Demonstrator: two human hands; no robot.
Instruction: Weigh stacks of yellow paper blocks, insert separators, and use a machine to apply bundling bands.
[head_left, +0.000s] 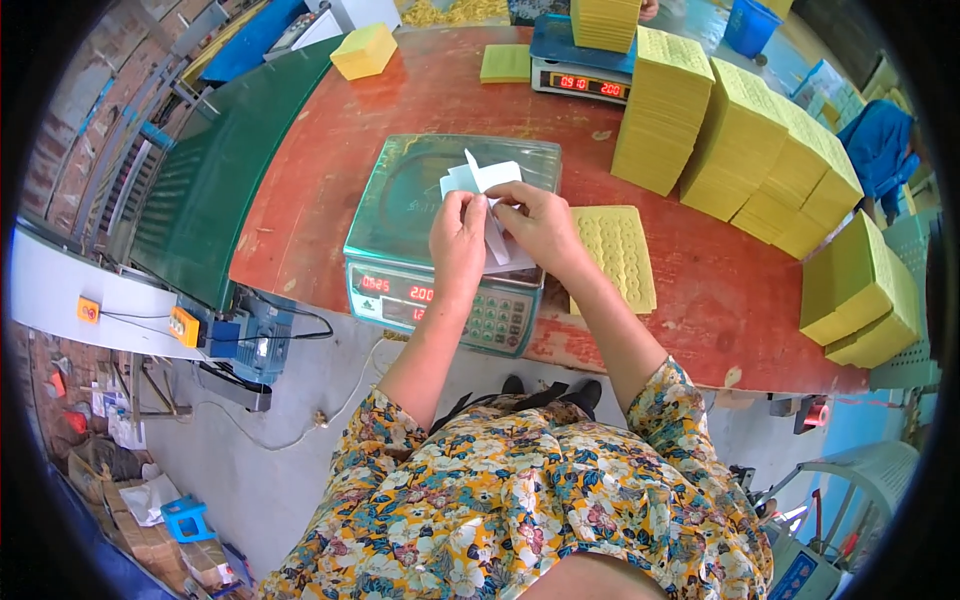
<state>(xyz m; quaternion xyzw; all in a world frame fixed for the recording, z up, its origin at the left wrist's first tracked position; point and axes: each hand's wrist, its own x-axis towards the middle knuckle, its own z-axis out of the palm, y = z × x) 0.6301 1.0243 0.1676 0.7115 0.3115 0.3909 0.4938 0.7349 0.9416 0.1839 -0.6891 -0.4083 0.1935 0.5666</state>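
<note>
Both my hands meet above a digital weighing scale with a clear-covered green plate and a lit red display. My left hand pinches the left edge of some white paper slips. On their right side, the fingers of my right hand close on the same slips. The slips fan out at several angles, and one strip hangs down between my hands. Exactly how many there are cannot be made out. Just right of the scale lies a flat stack of yellow embossed paper.
Tall stacks of yellow paper line the table's right side, with more blocks at the right end. A second scale carries yellow paper at the back. A yellow block sits far left on the red table, beside a green belt.
</note>
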